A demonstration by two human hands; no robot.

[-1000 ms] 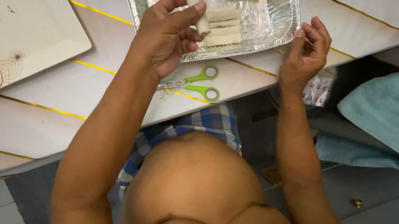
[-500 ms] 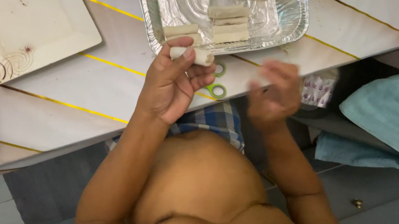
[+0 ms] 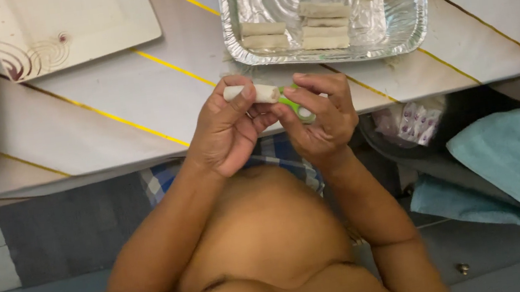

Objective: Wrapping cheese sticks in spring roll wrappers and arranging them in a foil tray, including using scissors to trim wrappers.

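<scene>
Roll [image 3: 252,93] now lifted out of the foil tray [image 3: 411,19], pinched at the bench [image 3: 102,120] edge by left hand [image 3: 226,130] fingers closed around it. Right hand [image 3: 320,121] brought in since a moment ago, fingers curled on the roll's end, over green scissors [image 3: 298,109]. Remaining rolls [image 3: 317,21] in the tray. White square plate [image 3: 63,24] top left; teal cloth [image 3: 516,162] low right above grey floor.

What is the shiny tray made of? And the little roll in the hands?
The tray looks like thin aluminium foil: silvery, crinkled, shiny. The roll, held by the left hand and right hand, looks like pale, matte dough wrapper, probably.
</scene>
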